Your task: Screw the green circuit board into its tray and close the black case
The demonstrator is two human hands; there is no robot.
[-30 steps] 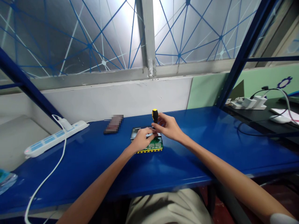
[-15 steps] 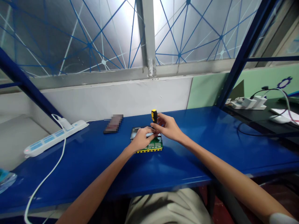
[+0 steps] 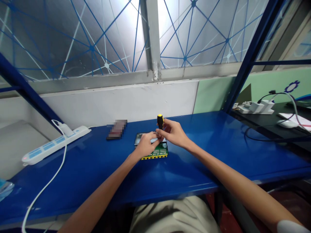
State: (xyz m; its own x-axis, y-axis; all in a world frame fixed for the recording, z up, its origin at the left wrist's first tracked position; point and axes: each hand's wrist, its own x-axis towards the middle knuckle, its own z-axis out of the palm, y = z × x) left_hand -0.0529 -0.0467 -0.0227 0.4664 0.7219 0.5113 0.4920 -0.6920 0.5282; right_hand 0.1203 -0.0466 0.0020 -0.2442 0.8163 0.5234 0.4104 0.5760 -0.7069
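Note:
A green circuit board point(image 3: 159, 151) with a yellow connector strip along its near edge lies on the blue table, a silver-framed display panel point(image 3: 138, 138) at its far side. Upright above it stands a screwdriver point(image 3: 160, 121) with a black and yellow handle, held between the thumb and fingers of my right hand point(image 3: 175, 132). My left hand point(image 3: 147, 144) rests over the board and panel. Its thumb and forefinger come together at the foot of the screwdriver; what they pinch there is hidden, as is the screwdriver's tip.
A phone-like dark slab point(image 3: 117, 129), partly pixelated, lies to the left near the wall. Further left is a white power strip point(image 3: 57, 145) with a cable running down the table point(image 3: 92, 168). On a black desk at right are another power strip point(image 3: 257, 107), cables and a white mouse point(image 3: 287, 123).
The screwdriver handle has turned a little, its yellow side marking now out of sight. Both hands keep nearly the same place; the whole view has shifted slightly.

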